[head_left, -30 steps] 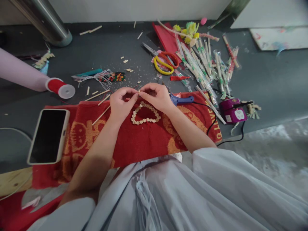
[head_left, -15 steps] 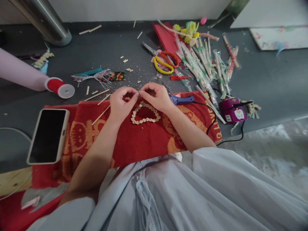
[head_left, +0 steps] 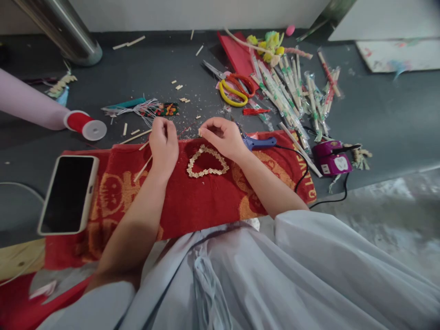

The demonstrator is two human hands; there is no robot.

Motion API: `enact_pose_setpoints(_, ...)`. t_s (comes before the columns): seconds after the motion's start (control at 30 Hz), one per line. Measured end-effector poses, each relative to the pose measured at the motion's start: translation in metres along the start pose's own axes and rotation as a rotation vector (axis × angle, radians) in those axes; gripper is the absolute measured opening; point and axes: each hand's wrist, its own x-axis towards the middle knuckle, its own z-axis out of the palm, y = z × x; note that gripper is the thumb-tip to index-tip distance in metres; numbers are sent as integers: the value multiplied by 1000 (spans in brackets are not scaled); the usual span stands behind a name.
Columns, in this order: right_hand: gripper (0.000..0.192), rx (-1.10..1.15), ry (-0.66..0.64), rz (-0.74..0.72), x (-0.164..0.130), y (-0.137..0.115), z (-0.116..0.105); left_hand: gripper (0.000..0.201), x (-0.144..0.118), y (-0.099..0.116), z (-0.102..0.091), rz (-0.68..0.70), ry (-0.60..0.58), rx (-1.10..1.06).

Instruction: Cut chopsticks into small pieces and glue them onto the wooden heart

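My right hand (head_left: 223,137) pinches a small pale wooden piece (head_left: 200,132) between thumb and fingertips, above the back edge of the red towel (head_left: 192,206). To its left, my left hand (head_left: 164,144) is closed, its fingertips largely hidden. A thin red thread (head_left: 185,130) shows faintly beside it, running towards my right hand. Between and just below the hands, a loop of small pale wooden pieces (head_left: 208,172) lies on the towel in a rough heart shape. Thin wooden sticks (head_left: 143,168) lie beside and partly under my left hand.
A blue-handled glue gun (head_left: 261,143) lies right of my right hand, its cord running to a purple power adapter (head_left: 332,158). Scissors (head_left: 233,89) and wrapped sticks (head_left: 285,91) lie behind. At left are a red thread spool (head_left: 80,123) and a phone (head_left: 68,195).
My left hand has moved left, away from my right fingertips, and turned with its fingers closed. My right hand has stayed in place; the small piece in its fingertips now shows.
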Motion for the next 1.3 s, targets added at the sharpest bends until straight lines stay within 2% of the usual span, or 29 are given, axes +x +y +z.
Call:
enact_pose_setpoints(0.07, 18, 7, -1, 5, 0, 0, 0, 36, 0, 6, -4, 3, 83, 133)
enact_pose_setpoints(0.13, 20, 10, -5, 4, 0, 0, -1, 39, 0, 13, -7, 19, 85, 251)
enact_pose_setpoints(0.23, 23, 1, -8, -6, 0, 1, -1, 15, -2, 21, -9, -17, 39, 306)
enact_pose_setpoints(0.27, 24, -4, -5, -14, 0, 1, -1, 16, -3, 22, -9, -33, 27, 297)
enact_pose_setpoints(0.37, 27, -35, 16, -53, -1, 0, -1, 40, -5, 23, -7, -61, -6, 198)
enact_pose_setpoints(0.5, 31, -143, 64, -149, -2, -2, -3, 32, -7, 26, 1, -165, -136, -123)
enact_pose_setpoints(0.6, 33, -255, 81, -240, -3, -3, -5, 39, -8, 28, 5, -273, -258, -317)
enact_pose_setpoints(0.67, 33, -314, 75, -297, -3, -3, -6, 41, -9, 29, 6, -314, -294, -379)
enact_pose_setpoints(0.9, 34, -451, 85, -418, -4, 2, -5, 45, -9, 32, 3, -353, -312, -434)
enact_pose_setpoints(1.1, 41, -364, 68, -418, -4, 0, -5, 50, -9, 33, 3, -400, -344, -499)
enact_pose_setpoints(1.3, 41, -378, 36, -437, -4, -1, -6, 47, -9, 33, 2, -410, -391, -489)
